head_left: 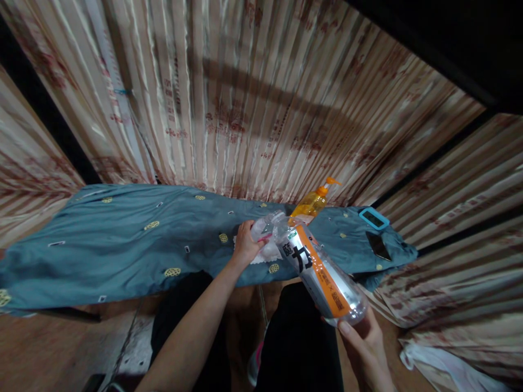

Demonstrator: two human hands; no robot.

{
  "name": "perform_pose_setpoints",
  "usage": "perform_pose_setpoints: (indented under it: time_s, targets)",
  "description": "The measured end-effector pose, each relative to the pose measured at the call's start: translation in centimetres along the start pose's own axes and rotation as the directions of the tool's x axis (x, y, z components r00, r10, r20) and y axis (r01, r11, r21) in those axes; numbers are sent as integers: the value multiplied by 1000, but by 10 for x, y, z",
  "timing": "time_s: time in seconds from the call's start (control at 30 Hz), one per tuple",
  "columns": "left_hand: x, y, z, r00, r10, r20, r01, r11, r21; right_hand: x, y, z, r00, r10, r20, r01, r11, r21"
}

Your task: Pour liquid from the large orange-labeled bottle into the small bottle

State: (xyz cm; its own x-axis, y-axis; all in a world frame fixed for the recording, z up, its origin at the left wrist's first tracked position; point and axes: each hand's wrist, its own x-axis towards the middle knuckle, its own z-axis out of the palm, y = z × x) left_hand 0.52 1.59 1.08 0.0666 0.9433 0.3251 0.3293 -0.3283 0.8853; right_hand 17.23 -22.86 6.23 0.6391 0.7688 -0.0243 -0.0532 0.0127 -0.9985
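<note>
The right hand [368, 343] has its fingers wrapped round the base of a clear bottle [318, 267] with an orange label, thumb pressed flat on the side; the bottle tilts away from that grip, neck pointing down toward the left hand [245, 245]. There the fingers are curled round a small clear container [261, 230] resting on the cloth [134, 245], and the bottle's mouth sits just at or over it; whether they touch I cannot tell. Just past the left fingers stands a pump bottle [312, 204] of amber liquid, and further right of both hands lie a blue-cased device [373, 218] and a dark phone [378, 245]. With the bottle held only by its bottom, a sharper tilt could send liquid past the small opening onto the cloth, or knock the container from the fingers.
</note>
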Motion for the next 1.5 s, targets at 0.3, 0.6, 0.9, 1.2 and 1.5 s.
perform_pose_setpoints:
  time_s: [0.3,0.6,0.9,1.2,1.5]
  targets:
    - [0,2,-2,1000,-13,5,13,1000,17,0,-3,2,1000,26,-17,-26,1000,-15]
    - [0,0,-2,1000,8,-15,-8,1000,-4,1,-6,4,1000,10,-10,-10,1000,-18]
    - [-1,4,-4,1000,-2,0,2,1000,-6,1,-9,4,1000,23,18,-22,999,-31]
    - [0,4,-3,1000,-6,-13,6,1000,3,0,-9,6,1000,26,2,-26,999,-33]
    - [0,5,-5,1000,-20,-1,20,1000,19,-1,-12,9,1000,-20,-15,19,999,-43]
